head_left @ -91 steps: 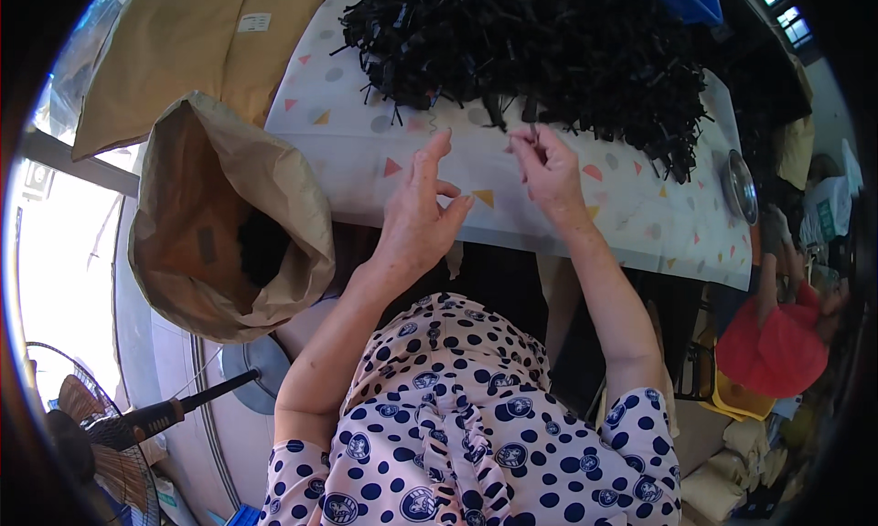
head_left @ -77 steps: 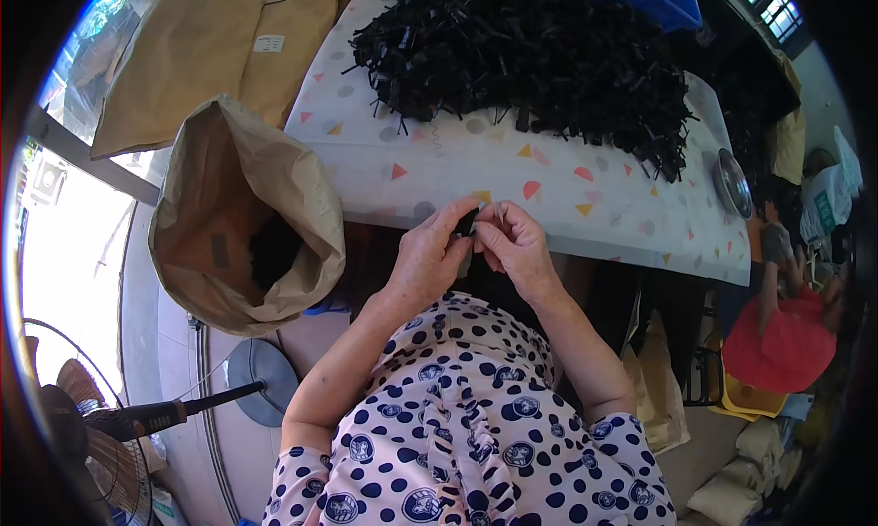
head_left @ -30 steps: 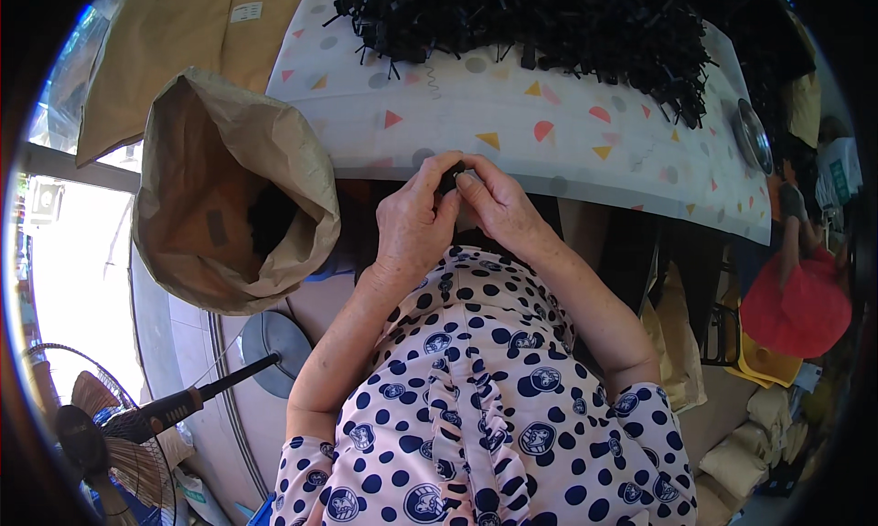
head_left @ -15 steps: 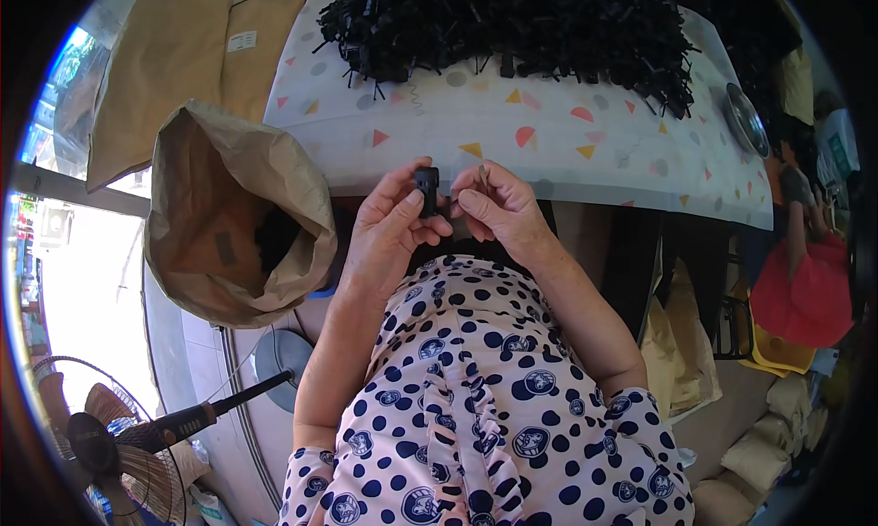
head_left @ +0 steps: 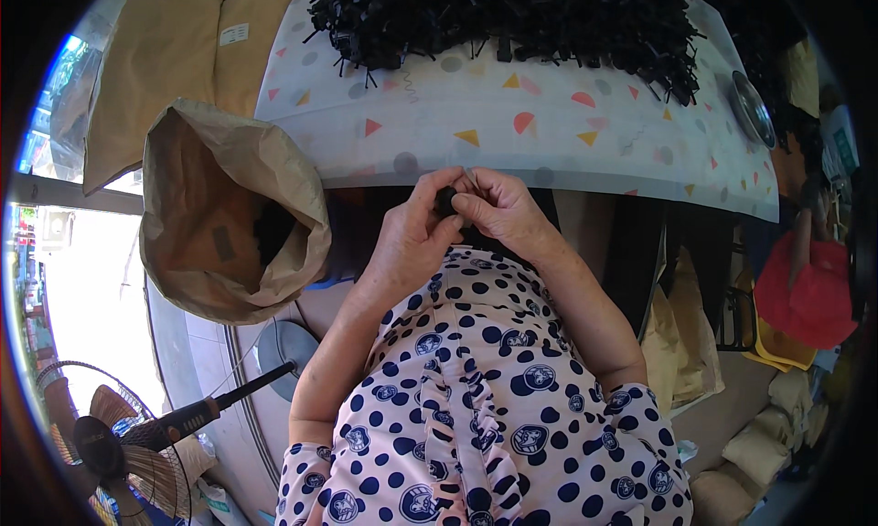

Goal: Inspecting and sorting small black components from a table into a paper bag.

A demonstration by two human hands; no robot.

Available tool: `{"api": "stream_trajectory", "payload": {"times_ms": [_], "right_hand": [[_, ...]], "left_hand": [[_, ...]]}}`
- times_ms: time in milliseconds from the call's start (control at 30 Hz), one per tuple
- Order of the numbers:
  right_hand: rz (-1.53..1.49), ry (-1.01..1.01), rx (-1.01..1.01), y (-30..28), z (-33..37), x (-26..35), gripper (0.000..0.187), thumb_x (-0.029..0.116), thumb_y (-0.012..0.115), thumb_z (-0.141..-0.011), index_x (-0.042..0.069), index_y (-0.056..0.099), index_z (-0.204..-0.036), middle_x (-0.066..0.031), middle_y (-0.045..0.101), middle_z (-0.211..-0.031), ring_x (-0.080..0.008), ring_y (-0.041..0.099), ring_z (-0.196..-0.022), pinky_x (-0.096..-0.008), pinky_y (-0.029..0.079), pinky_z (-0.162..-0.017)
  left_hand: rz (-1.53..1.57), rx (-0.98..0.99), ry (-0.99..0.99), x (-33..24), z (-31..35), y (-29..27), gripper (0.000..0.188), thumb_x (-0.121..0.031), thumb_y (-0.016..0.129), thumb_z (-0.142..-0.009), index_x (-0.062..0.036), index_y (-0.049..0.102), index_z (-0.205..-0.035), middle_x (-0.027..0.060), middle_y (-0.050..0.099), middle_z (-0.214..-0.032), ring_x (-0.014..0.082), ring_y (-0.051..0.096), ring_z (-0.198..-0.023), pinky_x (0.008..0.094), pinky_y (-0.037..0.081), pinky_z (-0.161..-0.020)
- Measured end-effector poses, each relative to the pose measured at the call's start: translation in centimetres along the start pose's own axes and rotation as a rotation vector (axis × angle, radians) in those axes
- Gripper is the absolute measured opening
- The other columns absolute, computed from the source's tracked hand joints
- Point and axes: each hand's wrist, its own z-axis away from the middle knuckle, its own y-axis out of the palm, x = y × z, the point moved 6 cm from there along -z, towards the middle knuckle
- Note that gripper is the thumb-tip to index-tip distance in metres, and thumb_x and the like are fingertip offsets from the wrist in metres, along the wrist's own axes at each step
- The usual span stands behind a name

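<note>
My left hand [head_left: 413,231] is closed around a small black plastic part [head_left: 445,200], turned so that its round end shows between the fingertips. Right against it, my right hand [head_left: 508,217] is pinched, its thumb at the part's edge. A thin greyish tip [head_left: 468,173] shows above the right fingers; what it belongs to is hidden. Both hands are in front of my body, just off the table's near edge. On the far side of the patterned table [head_left: 439,142] lies a big heap of black plastic pieces [head_left: 503,23].
An open brown paper sack [head_left: 233,215] with something black inside stands left of my hands. Flat brown sacks [head_left: 155,69] lean behind it. A fan [head_left: 110,444] is at lower left. A metal bowl [head_left: 752,110] sits at the table's right edge; a person in red [head_left: 805,288] is beyond.
My hands have come together, and the left has tilted the black part from upright to end-on. The right fingers have moved left, up against it.
</note>
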Motion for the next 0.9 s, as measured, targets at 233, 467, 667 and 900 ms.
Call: {"api": "stream_trajectory", "payload": {"times_ms": [233, 467, 667, 900], "right_hand": [[0.262, -0.143, -0.056, 1.3, 1.1, 1.1, 0.023, 0.019, 0.043, -0.101, -0.001, 0.054, -0.1, 0.0004, 0.054, -0.077, -0.0049, 0.048, -0.067, -0.0187, 0.041, -0.059], [0.38, -0.083, -0.071, 1.5, 1.2, 1.3, 0.021, 0.017, 0.042, -0.101, -0.001, 0.053, -0.101, -0.0023, 0.056, -0.077, -0.0069, 0.052, -0.071, -0.022, 0.046, -0.065], [0.514, -0.157, -0.12, 2.6, 1.3, 1.4, 0.018, 0.014, 0.045, -0.098, -0.001, 0.053, -0.1, -0.007, 0.055, -0.067, -0.0119, 0.053, -0.061, -0.0261, 0.045, -0.059], [0.488, -0.262, -0.214, 3.6, -0.3, 1.5, 0.014, 0.013, 0.047, -0.097, 0.002, 0.054, -0.1, -0.0125, 0.053, -0.067, -0.0212, 0.052, -0.058, -0.0298, 0.043, -0.057]], "left_hand": [[0.136, 0.0, -0.01, 0.3, -0.4, -0.9, 0.031, 0.007, 0.051, -0.089, -0.002, 0.041, -0.116, 0.0084, 0.061, -0.086, 0.0103, 0.063, -0.076, 0.0247, 0.052, -0.066], [0.077, -0.001, -0.003, -0.5, -0.6, -0.9, 0.023, 0.007, 0.05, -0.089, -0.0013, 0.041, -0.108, 0.0081, 0.06, -0.084, 0.0112, 0.062, -0.075, 0.0242, 0.052, -0.065], [-0.185, -0.083, 0.012, 0.1, 0.2, -1.5, 0.029, 0.005, 0.057, -0.082, -0.001, 0.044, -0.108, 0.0153, 0.059, -0.074, 0.0221, 0.062, -0.063, 0.0315, 0.048, -0.059], [-0.421, -0.253, 0.148, -1.4, 0.2, -2.7, 0.032, 0.002, 0.06, -0.08, -0.0029, 0.045, -0.108, 0.018, 0.056, -0.069, 0.0346, 0.058, -0.061, 0.0376, 0.046, -0.056]]}}
